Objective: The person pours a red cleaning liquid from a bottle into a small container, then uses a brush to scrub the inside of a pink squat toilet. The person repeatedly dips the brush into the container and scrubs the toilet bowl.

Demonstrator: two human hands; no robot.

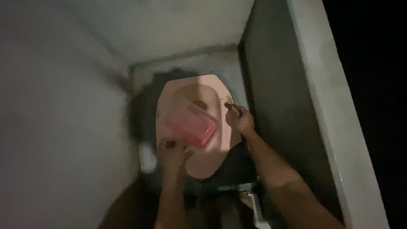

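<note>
Still midway: left hand (171, 149) grips the red tub (192, 125) over the pink basin (209, 159); right hand (239, 119) pinches the basin's far edge, something small in its fingers.

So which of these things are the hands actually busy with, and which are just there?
In use:
- left hand at the pink basin's near rim
- right hand on its far rim
- pink basin
- red rectangular tub inside the basin

Just there:
- grey walls
- dark doorway panel
- wet floor
</note>
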